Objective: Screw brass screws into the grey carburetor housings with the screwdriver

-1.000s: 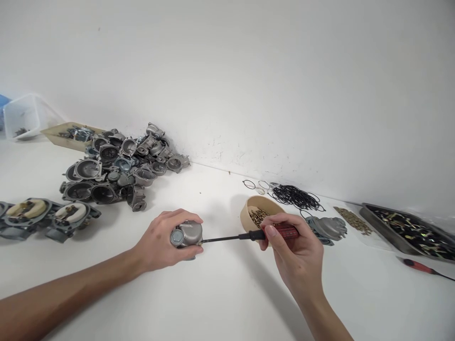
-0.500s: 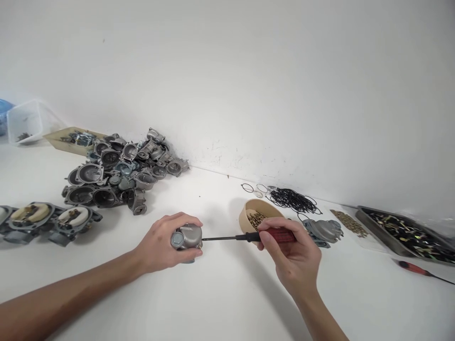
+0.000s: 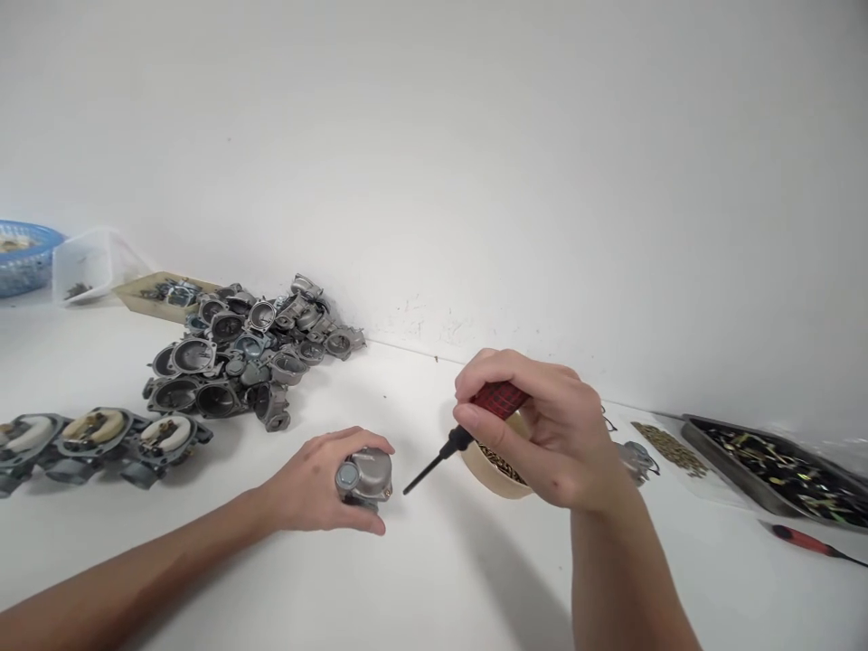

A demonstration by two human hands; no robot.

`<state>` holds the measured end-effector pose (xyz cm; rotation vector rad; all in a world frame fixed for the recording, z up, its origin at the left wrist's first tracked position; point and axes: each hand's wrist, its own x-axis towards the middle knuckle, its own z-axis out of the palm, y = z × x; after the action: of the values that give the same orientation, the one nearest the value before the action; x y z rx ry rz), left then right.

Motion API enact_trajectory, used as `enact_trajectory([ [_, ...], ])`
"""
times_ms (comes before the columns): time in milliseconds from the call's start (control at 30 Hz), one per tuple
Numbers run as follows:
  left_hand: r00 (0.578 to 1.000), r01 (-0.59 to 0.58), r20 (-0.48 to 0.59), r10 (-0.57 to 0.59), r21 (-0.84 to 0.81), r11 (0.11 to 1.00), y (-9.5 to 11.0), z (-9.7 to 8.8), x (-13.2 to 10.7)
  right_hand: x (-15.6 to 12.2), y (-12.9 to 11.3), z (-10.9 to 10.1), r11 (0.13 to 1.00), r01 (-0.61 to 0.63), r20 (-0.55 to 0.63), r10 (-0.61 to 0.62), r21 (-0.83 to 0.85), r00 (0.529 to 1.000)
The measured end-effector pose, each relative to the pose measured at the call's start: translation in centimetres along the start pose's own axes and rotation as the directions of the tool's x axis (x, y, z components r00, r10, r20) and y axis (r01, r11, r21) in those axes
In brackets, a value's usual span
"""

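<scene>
My left hand point(image 3: 324, 484) is wrapped round a grey metal carburetor point(image 3: 372, 472) on the white table, thumb on the near side and fingers on the far side. A rounded bowl cover with a large bolt head faces up, and a small brass-coloured screw shows at its right edge. In my right hand point(image 3: 542, 434) is a screwdriver point(image 3: 498, 400) with a red and black handle, tilted down to the left. Its tip is apart from the carburetor, just to the right of it. Behind my right hand, partly hidden, stands a tan bowl point(image 3: 483, 472) of small brass-coloured screws.
Metal carburetor bowls point(image 3: 223, 348) lie heaped at the back left. Carburetor bodies with pale floats point(image 3: 166, 436) line up at the left. On the right are brass-coloured parts point(image 3: 668, 448), a dark tray point(image 3: 739, 484) of mixed pieces and a second screwdriver point(image 3: 806, 541).
The screwdriver's tip has come away from the carburetor's right side. My right hand has risen and tilted the screwdriver downward. My left hand keeps its hold. The whole view has shifted slightly.
</scene>
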<state>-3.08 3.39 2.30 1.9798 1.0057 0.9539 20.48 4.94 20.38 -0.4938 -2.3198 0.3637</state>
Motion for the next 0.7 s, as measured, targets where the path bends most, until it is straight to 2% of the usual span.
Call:
enact_trajectory([
  [200, 0.999, 0.01, 0.053, -0.012, 0.04, 0.999, 0.1, -0.3, 0.0, -0.1, 0.8, 1.8, 0.997, 0.073, 0.027, -0.074, 0.014, 0.997],
  [500, 0.998, 0.016, 0.053, -0.019, 0.045, 0.999, 0.2, -0.2, 0.1, 0.0, 1.2, 2.3, 0.997, 0.056, 0.066, -0.053, -0.053, 0.996],
  [700, 0.999, 0.007, 0.049, -0.009, 0.046, 0.999, 0.0, -0.1, 0.1, -0.2, 1.5, 2.7, 0.999, 0.037, 0.084, -0.034, -0.04, 0.996],
])
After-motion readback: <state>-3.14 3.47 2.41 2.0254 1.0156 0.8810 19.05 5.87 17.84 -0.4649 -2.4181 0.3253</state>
